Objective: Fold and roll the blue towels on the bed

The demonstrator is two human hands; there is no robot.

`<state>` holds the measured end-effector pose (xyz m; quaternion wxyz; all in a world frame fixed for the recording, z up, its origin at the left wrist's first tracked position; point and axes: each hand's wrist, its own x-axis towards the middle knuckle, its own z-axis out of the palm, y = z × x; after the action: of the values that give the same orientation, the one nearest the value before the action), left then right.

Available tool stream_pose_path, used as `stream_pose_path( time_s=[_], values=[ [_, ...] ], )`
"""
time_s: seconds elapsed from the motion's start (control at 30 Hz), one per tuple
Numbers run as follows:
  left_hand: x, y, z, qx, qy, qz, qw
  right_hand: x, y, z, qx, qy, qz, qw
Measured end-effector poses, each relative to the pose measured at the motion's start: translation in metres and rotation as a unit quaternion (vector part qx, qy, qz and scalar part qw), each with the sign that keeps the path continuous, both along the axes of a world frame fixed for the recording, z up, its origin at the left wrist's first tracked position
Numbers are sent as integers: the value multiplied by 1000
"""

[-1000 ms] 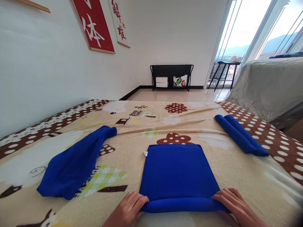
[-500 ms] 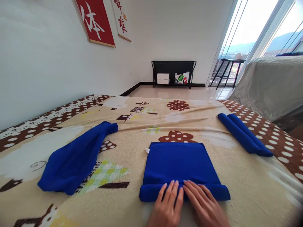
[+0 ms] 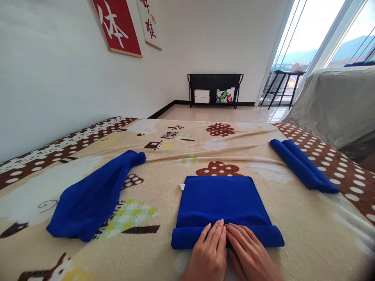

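A blue towel [image 3: 221, 199] lies in front of me, its far part flat and its near edge turned into a roll [image 3: 271, 236]. A small white tag sticks out at its far left corner. My left hand [image 3: 209, 248] rests on the middle of the roll, fingers stretched out and close together. Right beside it, my right hand [image 3: 247, 249] lies on the same roll, fingers also extended and almost touching the left ones. Both thumbs are mostly hidden. To the left is a loosely bunched blue towel [image 3: 93, 199]; to the right lies a rolled blue towel [image 3: 303, 166].
A patterned beige blanket [image 3: 164, 203] with brown dotted borders covers the bed and has some creases. Beyond it stand a black rack [image 3: 215, 82] with boxes, a dark stool [image 3: 283, 74] by the window, and a bulky covered piece [image 3: 336, 101] at the right.
My fingers have drawn closer together and slid slightly farther over the roll. A small ripple shows in the flat cloth ahead of it. The other two towels stay put.
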<state>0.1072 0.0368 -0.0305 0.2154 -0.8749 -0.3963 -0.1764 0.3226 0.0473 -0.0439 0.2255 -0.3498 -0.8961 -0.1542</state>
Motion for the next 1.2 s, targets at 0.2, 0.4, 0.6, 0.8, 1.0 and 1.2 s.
stream_pose_path(
  time_s=[0.2,0.4,0.6,0.8,1.0,1.2],
  values=[
    [-59,8,-7,-32,16,90,995,63,1,-23,-16,-35,-148,988],
    [-39,8,-1,-33,-3,91,995,35,5,-8,-33,2,-144,989],
    [-13,27,6,-162,0,25,986,7,26,0,-159,-11,-60,985],
    [-78,20,-14,-100,-9,154,983,79,18,-35,-143,3,-195,970],
    [-21,30,3,-139,2,109,984,15,34,3,-211,-3,-160,964],
    [-27,79,12,-279,-19,118,953,14,78,17,-353,9,-60,934]
  ],
)
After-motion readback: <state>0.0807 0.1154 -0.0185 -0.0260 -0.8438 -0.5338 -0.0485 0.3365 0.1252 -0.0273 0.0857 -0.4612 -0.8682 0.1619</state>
